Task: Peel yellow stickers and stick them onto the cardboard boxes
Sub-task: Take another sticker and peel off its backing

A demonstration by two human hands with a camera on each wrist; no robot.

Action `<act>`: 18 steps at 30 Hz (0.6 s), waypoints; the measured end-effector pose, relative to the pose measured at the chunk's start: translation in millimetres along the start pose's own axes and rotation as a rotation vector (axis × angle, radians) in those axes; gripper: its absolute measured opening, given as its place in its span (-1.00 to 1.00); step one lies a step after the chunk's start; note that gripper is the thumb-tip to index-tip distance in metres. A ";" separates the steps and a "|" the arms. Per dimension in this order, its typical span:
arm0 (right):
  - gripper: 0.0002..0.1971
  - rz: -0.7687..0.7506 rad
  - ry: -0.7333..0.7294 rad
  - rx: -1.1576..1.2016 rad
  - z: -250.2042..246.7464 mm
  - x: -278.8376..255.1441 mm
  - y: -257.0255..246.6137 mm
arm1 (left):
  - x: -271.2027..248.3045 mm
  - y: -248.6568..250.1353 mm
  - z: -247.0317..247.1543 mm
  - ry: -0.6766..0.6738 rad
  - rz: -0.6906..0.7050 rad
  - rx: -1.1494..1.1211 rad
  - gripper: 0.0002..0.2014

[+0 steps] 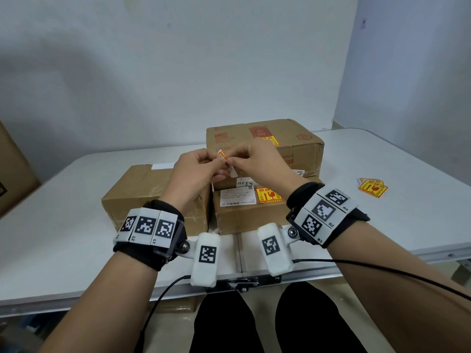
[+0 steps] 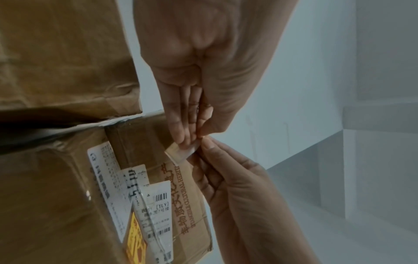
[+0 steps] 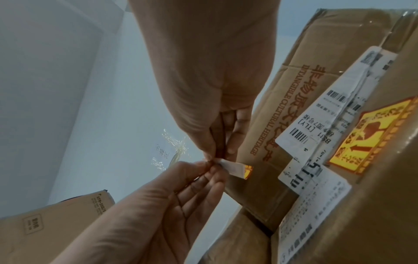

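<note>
Above the boxes, my left hand (image 1: 216, 163) and right hand (image 1: 235, 159) meet fingertip to fingertip and both pinch one small yellow sticker (image 1: 222, 154). Its white backing (image 1: 232, 171) hangs below the fingers. In the right wrist view the sticker (image 3: 235, 168) shows as a white strip with a yellow tip. The left wrist view shows only its pale underside (image 2: 183, 151). Three cardboard boxes lie under the hands: a plain left box (image 1: 153, 192), a front box (image 1: 242, 212) with a yellow sticker (image 1: 269, 194) on it, and a back box (image 1: 300, 146) that also bears one (image 1: 272, 141).
A small stack of yellow stickers (image 1: 372, 187) lies on the white table (image 1: 382, 225) to the right of the boxes. A large carton (image 1: 12, 174) stands off the table at far left. A wall runs close behind the table.
</note>
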State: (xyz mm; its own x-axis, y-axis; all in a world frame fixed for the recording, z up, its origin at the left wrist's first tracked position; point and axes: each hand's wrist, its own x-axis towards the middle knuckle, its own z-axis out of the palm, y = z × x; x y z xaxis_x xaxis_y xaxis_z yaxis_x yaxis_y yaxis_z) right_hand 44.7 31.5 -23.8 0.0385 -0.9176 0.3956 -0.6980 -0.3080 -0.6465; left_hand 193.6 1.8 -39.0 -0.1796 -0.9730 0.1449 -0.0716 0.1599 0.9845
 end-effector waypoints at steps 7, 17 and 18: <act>-0.83 0.002 -0.011 0.036 1.7 0.1 2.6 | -3.9 -1.3 -2.0 0.001 0.036 0.017 -0.93; -0.81 0.083 -0.036 0.202 -0.1 0.5 9.9 | -8.4 -0.3 -0.4 -0.023 0.028 0.048 -0.91; -0.80 0.083 -0.035 0.202 0.6 0.7 10.3 | -8.2 -0.1 -0.1 -0.023 0.024 0.047 -0.91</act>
State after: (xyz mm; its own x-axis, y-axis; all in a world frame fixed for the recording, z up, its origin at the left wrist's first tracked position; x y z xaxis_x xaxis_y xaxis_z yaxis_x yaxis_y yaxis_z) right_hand 37.9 27.6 -30.6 0.0145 -0.9491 0.3147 -0.5424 -0.2718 -0.7949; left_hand 195.2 9.8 -40.2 -0.2041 -0.9648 0.1659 -0.1134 0.1917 0.9749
